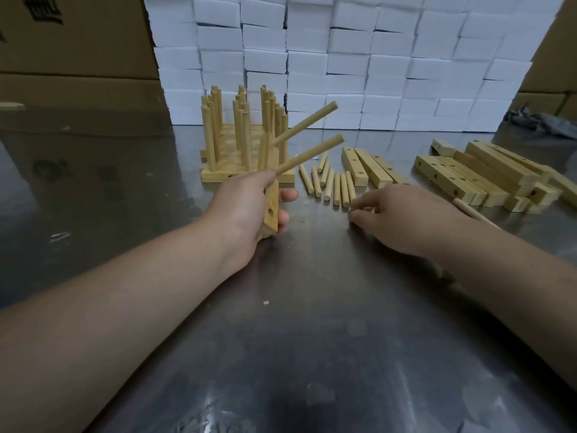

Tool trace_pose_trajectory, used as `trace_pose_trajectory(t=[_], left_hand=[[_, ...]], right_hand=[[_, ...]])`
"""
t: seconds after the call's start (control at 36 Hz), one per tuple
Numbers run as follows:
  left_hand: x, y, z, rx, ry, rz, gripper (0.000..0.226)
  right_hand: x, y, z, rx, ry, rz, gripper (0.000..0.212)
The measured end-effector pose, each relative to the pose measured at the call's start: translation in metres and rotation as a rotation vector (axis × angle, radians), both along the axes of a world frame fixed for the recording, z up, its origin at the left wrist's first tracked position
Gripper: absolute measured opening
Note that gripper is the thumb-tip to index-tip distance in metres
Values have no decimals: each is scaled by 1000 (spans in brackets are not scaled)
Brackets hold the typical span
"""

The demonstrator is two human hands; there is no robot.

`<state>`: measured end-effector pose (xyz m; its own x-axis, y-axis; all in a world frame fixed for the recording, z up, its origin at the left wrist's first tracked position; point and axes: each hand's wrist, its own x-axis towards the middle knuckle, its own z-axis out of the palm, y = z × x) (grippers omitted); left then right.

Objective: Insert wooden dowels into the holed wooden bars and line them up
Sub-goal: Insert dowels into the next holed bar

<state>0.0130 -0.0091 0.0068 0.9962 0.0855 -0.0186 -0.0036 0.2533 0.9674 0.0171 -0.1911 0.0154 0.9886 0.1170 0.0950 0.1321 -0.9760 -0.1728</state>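
My left hand (246, 207) grips a holed wooden bar (271, 210) stood on end above the steel table. Two dowels (312, 153) stick out of the bar, slanting up to the right; one hole near its lower end is empty. My right hand (396, 218) reaches down to the near end of a row of loose dowels (331, 182) lying on the table, fingertips touching the nearest one. Behind my left hand stand finished bars (246, 175) lined up side by side, with several upright dowels (240, 120).
Two empty holed bars (365, 167) lie beside the loose dowels. A heap of more bars (487, 179) lies at the right, with one dowel (474, 212) near my right wrist. White boxes (343, 57) form a wall behind; cardboard cartons (75, 42) stand at the left.
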Motion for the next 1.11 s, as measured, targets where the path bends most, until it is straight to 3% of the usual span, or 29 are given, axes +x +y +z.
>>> trace_pose_trajectory(t=[0.31,0.5,0.72,1.03,1.11], left_hand=[[-1,0,1,9,20,5,12],[1,3,2,-47,42,42,22],[3,0,-1,6,9,83,22],[1,-2,0,13,-3,81,25],[0,-2,0,36,-7,79,26]], right_hand=[[2,-6,5,-108,-103,-56,10],[-24,-1,25,332,-302,136,7],[-40,19,14,738,-78,364,25],[-40,27,2,740,-39,403,19],[-38,26,2,723,-19,420,8]])
